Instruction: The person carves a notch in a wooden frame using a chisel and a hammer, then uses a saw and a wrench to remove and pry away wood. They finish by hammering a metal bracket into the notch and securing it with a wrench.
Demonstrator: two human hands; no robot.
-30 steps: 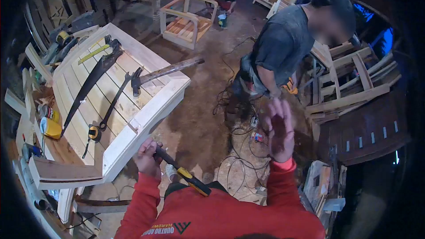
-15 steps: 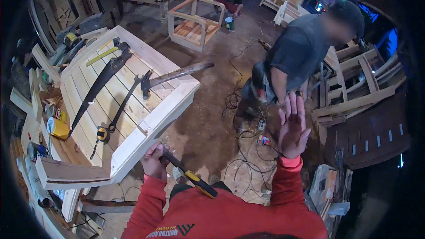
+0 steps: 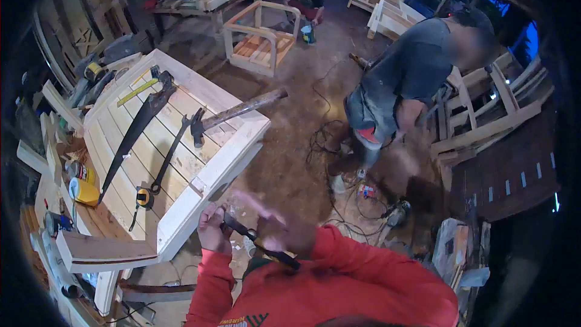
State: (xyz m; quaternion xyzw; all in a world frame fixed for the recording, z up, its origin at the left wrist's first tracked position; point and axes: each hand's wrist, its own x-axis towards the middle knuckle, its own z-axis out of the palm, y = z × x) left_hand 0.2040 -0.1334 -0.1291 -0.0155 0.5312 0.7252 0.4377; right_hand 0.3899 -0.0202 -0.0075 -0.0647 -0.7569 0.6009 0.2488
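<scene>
My left hand is closed round the end of a tool with a black and yellow handle, beside the corner of a slatted wooden panel. Blurred by motion, my right hand is next to the tool's handle, its fingers apart; contact with the handle is unclear. On the panel lie a hammer, a wrench, a handsaw, a tape measure and a yellow folding rule.
A co-worker bends forward at the right, above cables and a power tool on the floor. Another person crouches at the back near a wooden frame. A yellow container stands at the left. Wooden pieces are stacked at the right.
My right hand has swung left and down from its raised, open position to the tool. The co-worker's arm has pulled back, and the power tool on the floor has come into view.
</scene>
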